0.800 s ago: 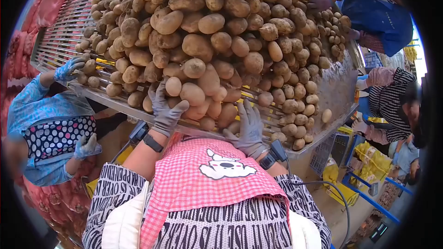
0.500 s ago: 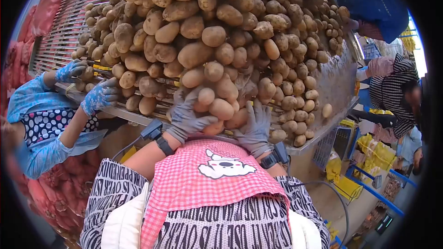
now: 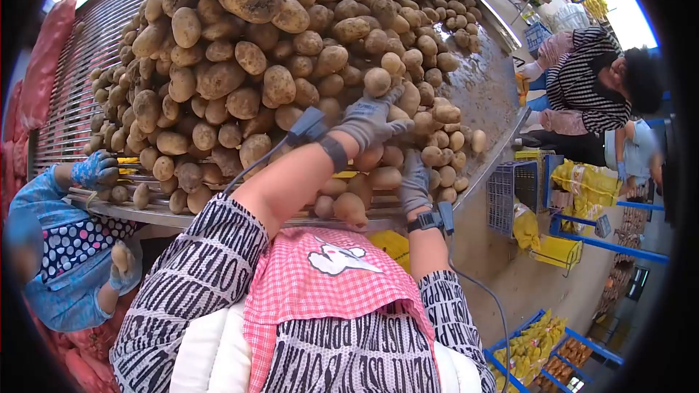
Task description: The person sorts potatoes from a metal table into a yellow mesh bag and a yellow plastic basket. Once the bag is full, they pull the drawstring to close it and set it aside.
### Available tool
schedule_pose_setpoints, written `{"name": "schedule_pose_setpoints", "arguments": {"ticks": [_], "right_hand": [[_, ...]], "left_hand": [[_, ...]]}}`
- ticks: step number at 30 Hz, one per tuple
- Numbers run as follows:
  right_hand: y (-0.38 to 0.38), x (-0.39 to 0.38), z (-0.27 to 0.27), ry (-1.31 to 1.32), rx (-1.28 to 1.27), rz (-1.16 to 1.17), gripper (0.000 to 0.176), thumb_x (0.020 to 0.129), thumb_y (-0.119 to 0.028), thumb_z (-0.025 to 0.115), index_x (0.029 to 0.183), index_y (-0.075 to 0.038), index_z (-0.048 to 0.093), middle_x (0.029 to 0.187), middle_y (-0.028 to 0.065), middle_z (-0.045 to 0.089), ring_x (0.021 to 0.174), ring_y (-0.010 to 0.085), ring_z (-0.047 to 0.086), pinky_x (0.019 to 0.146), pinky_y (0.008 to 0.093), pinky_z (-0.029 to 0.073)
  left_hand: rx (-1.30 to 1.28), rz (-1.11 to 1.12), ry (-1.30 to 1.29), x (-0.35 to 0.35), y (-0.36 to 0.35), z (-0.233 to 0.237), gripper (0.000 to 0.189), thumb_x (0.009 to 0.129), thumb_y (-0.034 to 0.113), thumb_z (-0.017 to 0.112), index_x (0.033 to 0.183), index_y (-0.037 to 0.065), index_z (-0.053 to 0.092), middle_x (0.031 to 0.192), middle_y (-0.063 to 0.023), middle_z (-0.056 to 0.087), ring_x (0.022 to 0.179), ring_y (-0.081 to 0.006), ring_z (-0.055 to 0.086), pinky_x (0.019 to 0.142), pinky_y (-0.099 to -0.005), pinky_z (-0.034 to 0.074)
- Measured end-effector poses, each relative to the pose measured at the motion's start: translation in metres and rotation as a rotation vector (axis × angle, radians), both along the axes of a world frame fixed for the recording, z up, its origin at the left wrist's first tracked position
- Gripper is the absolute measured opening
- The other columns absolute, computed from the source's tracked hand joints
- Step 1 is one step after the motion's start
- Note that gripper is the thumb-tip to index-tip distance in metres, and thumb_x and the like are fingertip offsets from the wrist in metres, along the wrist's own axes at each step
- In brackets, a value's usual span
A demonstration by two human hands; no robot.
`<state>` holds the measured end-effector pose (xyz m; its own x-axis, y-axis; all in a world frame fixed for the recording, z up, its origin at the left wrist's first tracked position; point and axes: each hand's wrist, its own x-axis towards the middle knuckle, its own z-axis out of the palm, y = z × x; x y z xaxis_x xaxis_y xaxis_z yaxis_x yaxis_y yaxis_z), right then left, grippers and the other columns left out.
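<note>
A large heap of soil-dusted potatoes (image 3: 218, 80) lies on a slatted metal table (image 3: 153, 212). My left hand (image 3: 370, 122), in a grey glove, reaches over the front right of the heap with its thumb and fingers apart, resting against potatoes. Just beyond its fingertips is a round potato (image 3: 377, 81). Lower and to the right, my right hand (image 3: 415, 183), also gloved in grey, lies by the table's front edge with its fingers stretched along several potatoes. Between my forearms, a pear-shaped potato (image 3: 350, 209) sits at the edge.
At the left, a co-worker in patterned blue gloves (image 3: 95, 170) stands by the table, one hand holding a potato (image 3: 122, 257). Red mesh sacks (image 3: 51, 65) lie at the far left. On the right are a person in stripes (image 3: 586, 84), a blue crate (image 3: 513, 196) and yellow sacks (image 3: 590, 185).
My left hand has left the potatoes at the front edge and moved right and farther onto the heap. My right hand stays near the edge. The co-worker's nearer hand has drawn back from the table.
</note>
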<state>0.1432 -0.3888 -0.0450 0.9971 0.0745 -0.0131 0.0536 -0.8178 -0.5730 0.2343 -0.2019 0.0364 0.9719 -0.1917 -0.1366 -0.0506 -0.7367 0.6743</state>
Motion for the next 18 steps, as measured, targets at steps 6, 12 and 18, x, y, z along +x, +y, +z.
{"name": "schedule_pose_setpoints", "arguments": {"ticks": [6, 12, 18], "right_hand": [[-0.012, 0.01, -0.013, -0.097, -0.242, -0.114, 0.053, 0.073, -0.023, 0.074, 0.121, -0.005, 0.061, 0.118, 0.0204, 0.064, 0.112, 0.0375, 0.059, 0.098, 0.0444, 0.046], [0.032, -0.042, 0.063, -0.269, 0.259, -0.091, 0.069, 0.074, -0.025, 0.074, 0.135, -0.002, 0.051, 0.13, 0.0203, 0.056, 0.12, 0.0377, 0.053, 0.107, 0.0436, 0.04], [0.101, -0.097, 0.067, -0.168, -0.116, 0.323, 0.065, 0.075, -0.045, 0.073, 0.132, -0.018, 0.057, 0.143, 0.0151, 0.045, 0.135, 0.0404, 0.037, 0.107, 0.0696, 0.017]], "left_hand": [[-0.204, -0.262, 0.038, -0.005, 0.037, 0.059, 0.057, 0.093, 0.033, 0.061, 0.144, 0.015, 0.048, 0.137, -0.0184, 0.055, 0.129, -0.035, 0.051, 0.108, -0.038, 0.042], [0.174, 0.007, -0.665, -0.121, 0.146, 0.054, 0.072, 0.08, 0.045, 0.072, 0.139, 0.01, 0.052, 0.14, -0.018, 0.05, 0.132, -0.0369, 0.046, 0.112, -0.0479, 0.035], [0.543, 0.136, -0.464, -0.213, 0.198, 0.008, 0.116, 0.063, 0.065, 0.078, 0.153, 0.013, 0.028, 0.153, -0.0201, 0.033, 0.139, -0.0404, 0.034, 0.114, -0.0537, 0.024]]}}
